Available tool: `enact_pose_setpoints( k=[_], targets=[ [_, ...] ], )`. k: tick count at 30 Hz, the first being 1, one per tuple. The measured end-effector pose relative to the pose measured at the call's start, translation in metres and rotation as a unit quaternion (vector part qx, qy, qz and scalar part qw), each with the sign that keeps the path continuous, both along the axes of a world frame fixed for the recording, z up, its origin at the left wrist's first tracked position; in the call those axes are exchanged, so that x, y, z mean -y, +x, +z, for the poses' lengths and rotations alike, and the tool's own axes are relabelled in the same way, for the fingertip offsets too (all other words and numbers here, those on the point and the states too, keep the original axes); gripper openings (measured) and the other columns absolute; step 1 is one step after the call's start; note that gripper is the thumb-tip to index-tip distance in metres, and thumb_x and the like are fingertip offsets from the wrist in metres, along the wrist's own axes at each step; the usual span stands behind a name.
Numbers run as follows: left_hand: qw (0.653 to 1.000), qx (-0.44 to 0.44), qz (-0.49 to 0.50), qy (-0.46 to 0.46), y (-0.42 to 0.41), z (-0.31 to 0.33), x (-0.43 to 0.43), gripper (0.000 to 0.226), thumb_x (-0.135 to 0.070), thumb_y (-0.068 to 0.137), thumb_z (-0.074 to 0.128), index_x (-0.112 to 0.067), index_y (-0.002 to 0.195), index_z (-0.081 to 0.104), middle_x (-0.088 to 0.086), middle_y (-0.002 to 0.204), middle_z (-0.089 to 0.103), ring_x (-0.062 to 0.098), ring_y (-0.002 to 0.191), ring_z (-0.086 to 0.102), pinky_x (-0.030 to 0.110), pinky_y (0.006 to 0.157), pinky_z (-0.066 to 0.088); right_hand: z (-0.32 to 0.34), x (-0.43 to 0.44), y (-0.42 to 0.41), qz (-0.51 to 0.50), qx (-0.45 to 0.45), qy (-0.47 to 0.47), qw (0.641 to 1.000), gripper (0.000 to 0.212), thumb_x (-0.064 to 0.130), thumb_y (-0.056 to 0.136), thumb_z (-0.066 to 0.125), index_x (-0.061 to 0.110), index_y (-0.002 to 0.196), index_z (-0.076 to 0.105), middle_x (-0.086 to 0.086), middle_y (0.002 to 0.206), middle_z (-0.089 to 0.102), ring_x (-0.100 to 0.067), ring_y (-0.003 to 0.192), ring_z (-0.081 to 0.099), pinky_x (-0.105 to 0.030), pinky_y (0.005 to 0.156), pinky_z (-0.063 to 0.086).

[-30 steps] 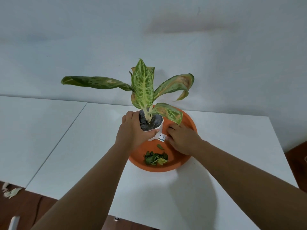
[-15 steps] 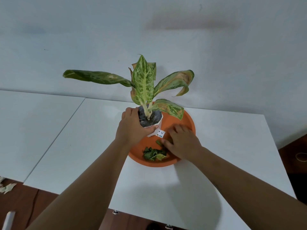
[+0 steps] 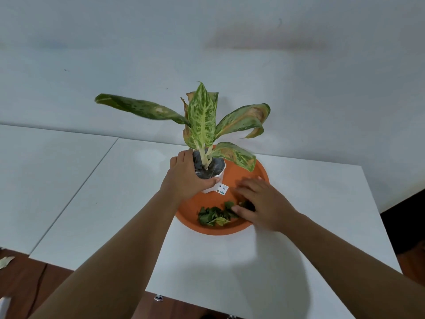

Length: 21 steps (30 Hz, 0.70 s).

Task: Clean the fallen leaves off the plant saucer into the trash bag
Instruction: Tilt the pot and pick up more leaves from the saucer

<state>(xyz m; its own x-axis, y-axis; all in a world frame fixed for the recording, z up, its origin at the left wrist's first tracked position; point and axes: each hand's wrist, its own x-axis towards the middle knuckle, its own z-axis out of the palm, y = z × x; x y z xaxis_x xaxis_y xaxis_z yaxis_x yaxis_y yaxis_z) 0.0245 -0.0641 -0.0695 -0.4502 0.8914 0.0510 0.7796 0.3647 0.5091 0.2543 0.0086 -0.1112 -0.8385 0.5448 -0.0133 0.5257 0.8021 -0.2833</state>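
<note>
An orange plant saucer (image 3: 257, 173) sits on a white table (image 3: 230, 261). In it stands a small white pot (image 3: 216, 187) with a green and yellow spotted plant (image 3: 202, 118). My left hand (image 3: 186, 178) grips the pot's left side and rim. A small heap of fallen green leaves (image 3: 213, 216) lies in the saucer's near part. My right hand (image 3: 262, 206) rests palm down on the right end of the heap, fingers spread, fingertips touching the leaves. No trash bag is in view.
A second white table (image 3: 46, 176) adjoins on the left, with a narrow seam between the two. A plain wall rises behind. Brown floor shows below the near table edges, with a scrap of leaf (image 3: 4, 261) at far left.
My right hand slid from beside the pot toward me, down onto the leaf heap. The left hand kept its hold on the pot. The camera view shifted slightly.
</note>
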Motion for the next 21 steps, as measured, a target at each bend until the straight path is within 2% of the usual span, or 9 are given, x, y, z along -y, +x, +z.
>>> enact_pose_setpoints(
  k=[3, 6, 11, 14, 16, 18, 21],
  targets=[
    [1.000, 0.005, -0.001, -0.016, 0.000, 0.004, 0.001, 0.083, -0.061, 0.065, 0.080, -0.020, 0.129, 0.046, -0.001, 0.128, 0.049, 0.024, 0.125, 0.039, 0.036, 0.099, 0.039, -0.006, 0.003, 0.008, 0.016, 0.036, 0.043, 0.998, 0.071, 0.074, 0.087, 0.028, 0.031, 0.140, 0.047, 0.006, 0.152, 0.041, -0.015, 0.145, 0.027, -0.032, 0.120, 0.006],
    [0.999, -0.024, 0.003, -0.022, 0.000, 0.003, 0.002, 0.085, -0.062, 0.065, 0.078, -0.019, 0.131, 0.046, 0.001, 0.129, 0.048, 0.025, 0.126, 0.040, 0.035, 0.101, 0.038, -0.007, 0.026, 0.002, -0.021, 0.035, 0.046, 0.998, 0.070, 0.070, 0.089, 0.024, 0.029, 0.139, 0.049, 0.004, 0.151, 0.043, -0.019, 0.145, 0.029, -0.035, 0.119, 0.007],
    [1.000, 0.001, 0.015, -0.020, 0.001, 0.003, 0.004, 0.077, -0.061, 0.065, 0.078, -0.022, 0.125, 0.048, -0.001, 0.123, 0.048, 0.023, 0.121, 0.040, 0.034, 0.097, 0.039, -0.007, 0.093, -0.030, -0.138, 0.009, 0.007, 0.990, 0.078, 0.069, 0.092, 0.017, 0.017, 0.135, 0.055, -0.008, 0.142, 0.054, -0.029, 0.138, 0.042, -0.046, 0.115, 0.025],
    [1.000, 0.004, 0.006, -0.016, -0.005, -0.001, 0.007, 0.077, -0.065, 0.060, 0.076, -0.023, 0.120, 0.050, -0.002, 0.116, 0.051, 0.022, 0.116, 0.043, 0.030, 0.093, 0.035, -0.009, 0.119, -0.046, -0.137, -0.024, 0.001, 0.990, 0.077, 0.069, 0.092, 0.021, 0.014, 0.132, 0.057, -0.008, 0.139, 0.057, -0.030, 0.134, 0.047, -0.048, 0.107, 0.040],
    [1.000, -0.004, -0.007, -0.013, -0.010, -0.001, 0.009, 0.074, -0.063, 0.058, 0.080, -0.021, 0.113, 0.052, -0.003, 0.107, 0.050, 0.022, 0.110, 0.046, 0.029, 0.091, 0.033, -0.005, 0.111, -0.048, -0.134, -0.048, 0.004, 0.990, 0.071, 0.068, 0.091, 0.025, 0.017, 0.129, 0.058, -0.005, 0.136, 0.059, -0.029, 0.132, 0.049, -0.046, 0.103, 0.044],
    [0.999, -0.015, -0.013, -0.027, -0.012, 0.004, 0.013, 0.071, -0.058, 0.060, 0.084, -0.020, 0.110, 0.051, -0.004, 0.103, 0.045, 0.019, 0.104, 0.042, 0.030, 0.088, 0.035, -0.003, 0.083, -0.041, -0.115, -0.060, 0.012, 0.991, 0.066, 0.065, 0.090, 0.031, 0.018, 0.131, 0.054, -0.005, 0.136, 0.056, -0.029, 0.135, 0.044, -0.046, 0.106, 0.042],
    [0.999, -0.017, -0.016, -0.043, -0.012, 0.005, 0.019, 0.069, -0.065, 0.057, 0.081, -0.024, 0.102, 0.047, -0.005, 0.103, 0.046, 0.018, 0.102, 0.044, 0.033, 0.087, 0.041, 0.001, 0.037, -0.024, -0.031, 0.004, 0.032, 0.999, 0.072, 0.067, 0.088, 0.030, 0.019, 0.141, 0.043, -0.005, 0.150, 0.041, -0.028, 0.145, 0.026, -0.044, 0.117, 0.024]
  ],
)
